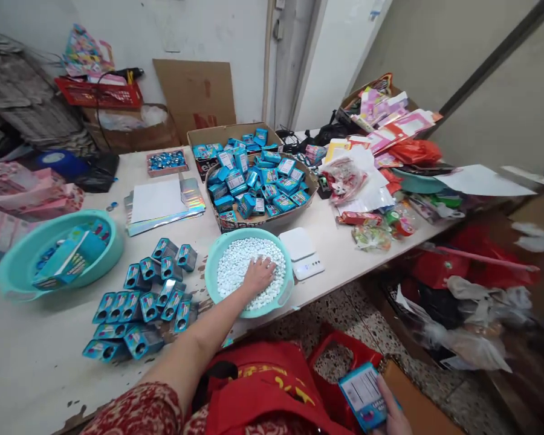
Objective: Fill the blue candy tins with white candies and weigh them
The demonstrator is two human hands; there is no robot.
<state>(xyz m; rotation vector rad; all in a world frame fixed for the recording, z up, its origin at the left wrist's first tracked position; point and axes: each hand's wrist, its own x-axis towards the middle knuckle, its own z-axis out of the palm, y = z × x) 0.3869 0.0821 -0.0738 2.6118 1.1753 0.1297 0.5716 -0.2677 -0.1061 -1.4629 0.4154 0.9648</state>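
Note:
My left hand (259,277) reaches into a turquoise basin (211,284) and rests, fingers spread, on many small white pellets (236,257) that look like mints or gum. Low at the right, my right hand (392,411) grips a small blue box (365,396) with a printed white label panel. To the left of the basin stand several blue boxes (149,305) with round openings facing up. Behind it, a cardboard carton (249,223) holds a heap of similar blue boxes (269,184). A white digital scale (301,251) touches or nearly touches the basin's right side.
At the left, another turquoise basin (113,241) holds blue packaging. Paper sheets (156,202) and a small tray (167,172) of shiny blue pieces lie farther back. Mixed packets (367,223) crowd the table's right end. A red stool (340,344) stands beside my lap.

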